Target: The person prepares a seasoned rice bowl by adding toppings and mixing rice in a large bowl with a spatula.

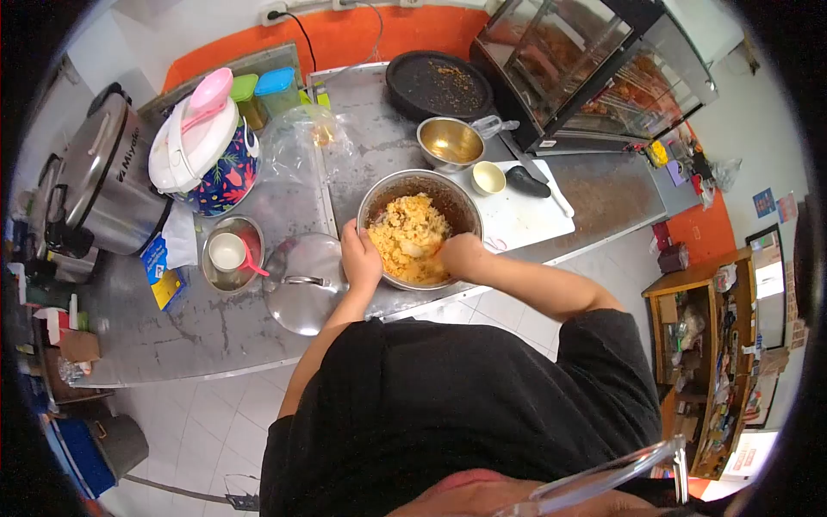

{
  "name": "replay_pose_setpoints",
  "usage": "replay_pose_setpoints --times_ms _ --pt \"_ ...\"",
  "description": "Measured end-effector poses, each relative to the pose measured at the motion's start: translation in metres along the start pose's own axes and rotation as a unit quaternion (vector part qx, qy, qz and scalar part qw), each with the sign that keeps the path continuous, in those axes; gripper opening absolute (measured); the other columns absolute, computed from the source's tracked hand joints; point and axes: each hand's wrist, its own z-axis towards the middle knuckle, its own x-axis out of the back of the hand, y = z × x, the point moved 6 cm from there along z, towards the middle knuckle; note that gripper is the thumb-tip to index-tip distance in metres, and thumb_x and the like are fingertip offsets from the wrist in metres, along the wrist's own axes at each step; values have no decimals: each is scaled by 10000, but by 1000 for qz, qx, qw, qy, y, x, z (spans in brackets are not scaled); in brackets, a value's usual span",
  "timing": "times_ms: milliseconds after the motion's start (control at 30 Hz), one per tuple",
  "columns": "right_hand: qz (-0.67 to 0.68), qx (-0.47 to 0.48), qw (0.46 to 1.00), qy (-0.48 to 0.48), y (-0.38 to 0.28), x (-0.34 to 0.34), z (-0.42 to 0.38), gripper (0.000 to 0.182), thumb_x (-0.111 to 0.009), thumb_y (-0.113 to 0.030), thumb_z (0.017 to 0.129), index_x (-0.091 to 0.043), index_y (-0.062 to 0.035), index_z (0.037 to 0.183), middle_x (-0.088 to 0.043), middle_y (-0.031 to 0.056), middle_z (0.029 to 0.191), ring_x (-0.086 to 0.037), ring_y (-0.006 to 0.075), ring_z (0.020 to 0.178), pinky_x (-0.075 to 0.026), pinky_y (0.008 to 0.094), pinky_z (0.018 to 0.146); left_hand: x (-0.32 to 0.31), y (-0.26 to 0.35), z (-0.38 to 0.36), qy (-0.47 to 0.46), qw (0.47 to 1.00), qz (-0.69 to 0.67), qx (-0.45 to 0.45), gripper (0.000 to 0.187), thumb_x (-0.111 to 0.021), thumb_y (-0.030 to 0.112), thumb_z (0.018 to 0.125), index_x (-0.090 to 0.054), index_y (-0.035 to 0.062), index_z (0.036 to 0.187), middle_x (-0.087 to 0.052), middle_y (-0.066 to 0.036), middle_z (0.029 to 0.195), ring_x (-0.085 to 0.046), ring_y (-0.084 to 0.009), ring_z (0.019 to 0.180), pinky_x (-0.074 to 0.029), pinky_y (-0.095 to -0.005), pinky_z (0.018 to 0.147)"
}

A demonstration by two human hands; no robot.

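A metal pot (371,191) stands at the counter's front edge with a yellow-orange, rice-like food (409,228) in it. My left hand (362,258) grips the pot's left rim, fingers against its side. At the right rim, my right hand (463,257) is closed in a fist, low over the food. Whatever it holds is hidden by the fist and the food. Just left of the pot lies a round metal lid (301,306) with a bar handle, partly behind my left forearm.
Behind the pot are a gold-toned bowl (450,145), a small cream bowl (488,178), and a white cutting board (538,226) with a knife (524,164). A dark stone slab (439,84) and glass display case (594,69) stand farther back. Leftward are a rice cooker (129,172) and floral container (228,177).
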Motion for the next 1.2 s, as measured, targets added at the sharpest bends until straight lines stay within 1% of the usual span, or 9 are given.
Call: replay_pose_setpoints --times_ms 167,267,333,467,567,667,833,967,1200 --pt "155 129 974 -100 -28 -19 62 186 -489 -131 712 -628 -17 758 -597 162 666 -569 224 527 -435 356 455 3 3 -1 -6 1000 11 7 233 -384 128 848 -447 3 1033 -522 -201 965 -488 -360 904 -382 -401 764" --pt "432 38 892 -130 -2 10 48 206 -512 -170 763 -619 4 743 -548 94 565 -484 149 418 -398 288 398 2 -1 0 -16 1000 13 15 240 -379 146 852 -446 11 1038 -525 -202 964 -490 -363 901 -384 -405 758" --pt "650 -11 743 -157 18 2 47 260 -515 -222 800 -615 6 723 -498 44 535 -406 101 371 -367 241 376 1 -2 0 -10 1000 11 6 241 -381 149 852 -441 14 1043 -525 -202 968 -489 -366 901 -383 -409 755" --pt "558 -10 826 -79 49 31 32 241 -498 -206 804 -610 0 749 -524 65 538 -477 133 413 -393 278 390 3 0 -1 -15 1000 22 11 236 -383 134 849 -438 12 1043 -522 -202 967 -486 -369 903 -380 -411 758" --pt "184 -128 960 167 47 54 27 196 -483 -153 759 -614 -11 792 -618 146 734 -603 270 660 -469 377 546 -2 -9 1 -12 1000 5 -6 235 -385 124 844 -437 8 1042 -520 -206 963 -485 -370 902 -379 -408 758" --pt "153 -171 969 95 12 4 57 216 -512 -147 727 -627 -46 880 -620 121 858 -610 269 771 -478 387 635 0 -1 2 -16 1000 -6 -8 233 -388 116 840 -440 -1 1035 -518 -210 963 -484 -374 898 -378 -407 760" --pt "58 18 991 -123 13 50 36 227 -493 -167 734 -628 -22 845 -618 141 870 -608 278 734 -480 373 640 2 0 -1 -20 1000 7 -6 224 -387 105 838 -448 -10 1020 -518 -215 955 -486 -374 890 -377 -407 762" --pt "189 -79 976 70 -8 40 48 259 -489 -216 752 -625 -21 853 -616 143 862 -608 283 751 -478 386 652 2 -1 1 2 1000 11 -15 219 -385 103 839 -451 -15 1011 -518 -221 942 -488 -374 887 -379 -404 759" --pt "43 61 994 -86 -5 43 22 187 -535 -173 724 -644 -62 827 -629 106 853 -615 270 749 -485 394 604 1 -1 -7 -15 1000 9 -20 217 -394 94 835 -431 -18 1017 -510 -223 937 -487 -377 880 -376 -410 760"
